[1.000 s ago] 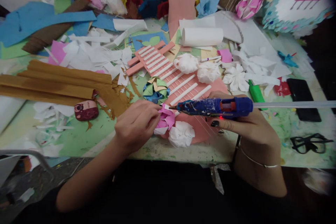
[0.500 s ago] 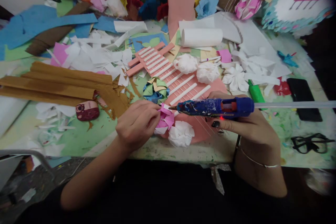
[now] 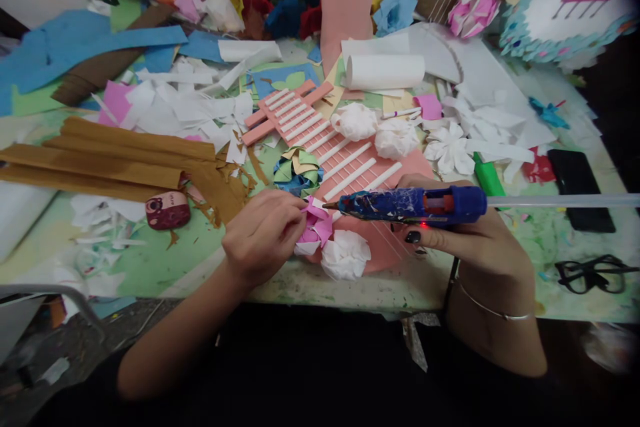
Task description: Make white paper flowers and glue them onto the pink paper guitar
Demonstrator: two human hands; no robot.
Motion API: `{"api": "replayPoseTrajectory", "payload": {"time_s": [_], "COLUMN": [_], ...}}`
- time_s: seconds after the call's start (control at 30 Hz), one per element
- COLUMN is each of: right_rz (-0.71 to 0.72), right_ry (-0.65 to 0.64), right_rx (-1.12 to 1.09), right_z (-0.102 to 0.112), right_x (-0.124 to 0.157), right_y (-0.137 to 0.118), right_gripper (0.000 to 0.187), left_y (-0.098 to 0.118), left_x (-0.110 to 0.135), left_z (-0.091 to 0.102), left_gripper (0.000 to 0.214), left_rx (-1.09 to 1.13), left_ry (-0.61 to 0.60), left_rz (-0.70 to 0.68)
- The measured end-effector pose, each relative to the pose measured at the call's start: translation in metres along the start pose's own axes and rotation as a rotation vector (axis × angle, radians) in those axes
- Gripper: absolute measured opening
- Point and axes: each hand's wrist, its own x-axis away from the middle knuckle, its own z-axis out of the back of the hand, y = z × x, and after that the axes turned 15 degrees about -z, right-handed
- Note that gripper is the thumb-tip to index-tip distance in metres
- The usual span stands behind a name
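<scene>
My right hand (image 3: pixel 460 233) is closed around a blue hot glue gun (image 3: pixel 400 205) with a long clear glue stick out of its back and a small red light lit. The nozzle points left and meets a folded pink-and-white paper flower (image 3: pixel 316 225). My left hand (image 3: pixel 265 230) pinches that flower at its left edge. Underneath lies a salmon-pink paper guitar shape (image 3: pixel 385 237) with white paper strips across it. A white paper flower (image 3: pixel 346 255) sits by the pink one, and a green, blue and cream folded flower (image 3: pixel 299 171) lies just above.
Brown crepe paper (image 3: pixel 115 163) and a dark red case (image 3: pixel 168 210) lie to the left. White paper scraps (image 3: pixel 175 100) are strewn behind. At right are a phone (image 3: pixel 580 190), glasses (image 3: pixel 595 273) and a green object (image 3: pixel 489 177). A white paper roll (image 3: pixel 385 71) lies farther back.
Almost nothing differs. Both hands, the glue gun and the pink flower hold their places, with only a very slight shift of the whole view.
</scene>
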Motion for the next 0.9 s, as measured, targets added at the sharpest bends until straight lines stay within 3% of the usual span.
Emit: {"api": "replayPoseTrajectory", "payload": {"time_s": [0.3,0.9], "right_rz": [-0.035,-0.032], "right_ry": [-0.047,-0.097], "right_rx": [0.006,0.0], "right_z": [0.0015,0.0027], "right_x": [-0.0006,-0.0013], "right_y": [0.0001,0.0006], "right_gripper": [0.013,0.009], "left_y": [0.0021,-0.0002], "left_x": [-0.0002,-0.0021], "left_z": [-0.0004,0.0025], "left_gripper": [0.018,0.012], "left_rx": [-0.033,0.008], "left_ry": [0.055,0.023], "left_rz": [-0.034,-0.041]}}
